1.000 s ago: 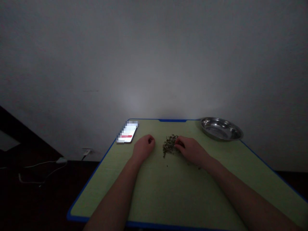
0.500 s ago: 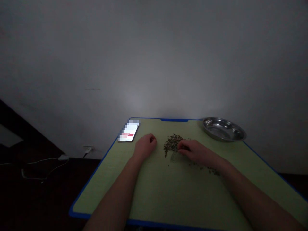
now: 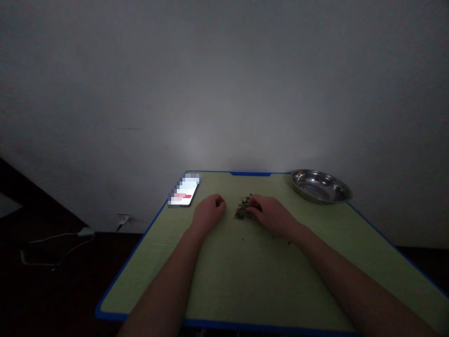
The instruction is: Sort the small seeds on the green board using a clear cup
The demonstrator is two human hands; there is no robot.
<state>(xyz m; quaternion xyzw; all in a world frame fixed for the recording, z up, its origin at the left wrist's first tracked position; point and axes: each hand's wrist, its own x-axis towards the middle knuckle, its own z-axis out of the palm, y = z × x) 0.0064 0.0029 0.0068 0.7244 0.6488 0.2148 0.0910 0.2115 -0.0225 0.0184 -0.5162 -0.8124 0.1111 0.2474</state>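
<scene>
Small dark seed-like pieces lie in a loose pile (image 3: 242, 210) on the green table. My right hand (image 3: 271, 215) is over the pile's right side, its thumb and fingers curled together among the pieces. What sits between those fingertips is too small and dark to make out. Just left of the pile, my left hand (image 3: 208, 213) rests on the table with its fingers curled in. Whether it holds anything is hidden. A few stray pieces lie nearer to me, below the right wrist.
A shiny metal bowl (image 3: 321, 187) stands at the table's back right corner. At the back left lies a phone (image 3: 185, 189) with its screen lit. The blue-edged table (image 3: 224, 281) stands against a grey wall. White cables (image 3: 86, 231) trail at the left.
My right hand has moved left, further over the pile, and now hides more of it. My left hand stays closed in nearly the same place. The view has shifted slightly.
</scene>
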